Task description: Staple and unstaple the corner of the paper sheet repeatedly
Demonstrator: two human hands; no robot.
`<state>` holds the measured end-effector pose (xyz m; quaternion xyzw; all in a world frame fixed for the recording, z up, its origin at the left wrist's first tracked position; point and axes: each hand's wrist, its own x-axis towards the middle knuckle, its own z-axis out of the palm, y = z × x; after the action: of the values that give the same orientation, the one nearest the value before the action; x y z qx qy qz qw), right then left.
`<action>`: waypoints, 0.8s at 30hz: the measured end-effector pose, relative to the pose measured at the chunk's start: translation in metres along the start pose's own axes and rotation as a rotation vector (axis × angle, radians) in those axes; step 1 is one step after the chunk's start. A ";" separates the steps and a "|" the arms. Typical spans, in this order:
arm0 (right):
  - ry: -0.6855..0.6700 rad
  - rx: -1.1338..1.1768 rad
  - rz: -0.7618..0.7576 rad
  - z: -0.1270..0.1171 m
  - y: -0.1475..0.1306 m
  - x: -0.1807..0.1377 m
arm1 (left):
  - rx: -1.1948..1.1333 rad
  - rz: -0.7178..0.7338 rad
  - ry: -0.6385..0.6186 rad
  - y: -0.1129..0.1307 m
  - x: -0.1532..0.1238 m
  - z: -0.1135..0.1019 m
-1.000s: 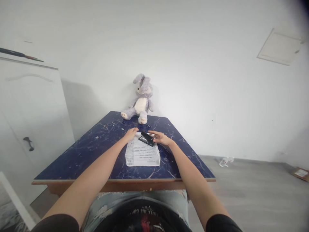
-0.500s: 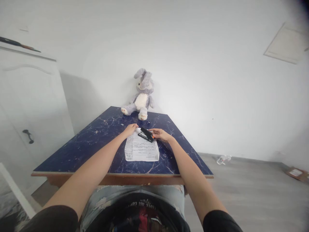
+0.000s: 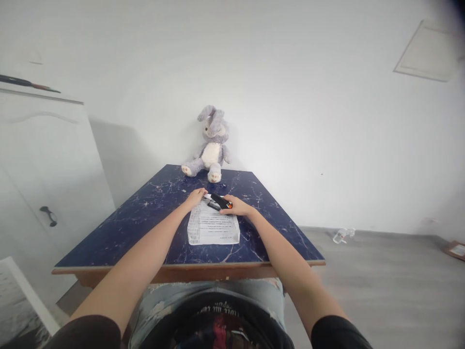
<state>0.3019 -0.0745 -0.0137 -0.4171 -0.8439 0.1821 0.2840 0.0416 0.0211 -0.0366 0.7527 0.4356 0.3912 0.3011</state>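
A printed sheet of paper (image 3: 213,228) lies on the dark blue marble-pattern table (image 3: 138,223). A black stapler (image 3: 219,201) with an orange end sits on the paper's far edge. My right hand (image 3: 236,207) is closed around the stapler's rear, pressing it down. My left hand (image 3: 196,197) rests flat on the paper's far left corner, fingers together, beside the stapler's nose.
A grey and white plush rabbit (image 3: 209,148) sits at the table's far edge against the wall. A white cabinet (image 3: 43,160) stands to the left. On the floor at right lie a plastic bottle (image 3: 341,235) and a flat box (image 3: 456,250).
The stapler has moved toward the paper's far left corner and dropped from tilted up to lying flat under my right hand. My left hand stays at the corner.
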 end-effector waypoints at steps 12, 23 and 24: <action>0.388 -0.133 -0.009 0.007 -0.012 0.004 | -0.806 -0.258 0.102 0.034 -0.006 -0.010; 0.357 -0.526 -0.191 0.007 -0.027 0.004 | -1.198 -0.472 -0.097 0.070 -0.023 0.000; 0.347 -0.551 -0.195 0.008 -0.028 0.004 | -1.229 -0.480 -0.082 0.070 -0.023 -0.001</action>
<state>0.2783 -0.0882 -0.0032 -0.4203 -0.8363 -0.1544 0.3164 0.0633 -0.0304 0.0119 0.3403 0.2769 0.4615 0.7711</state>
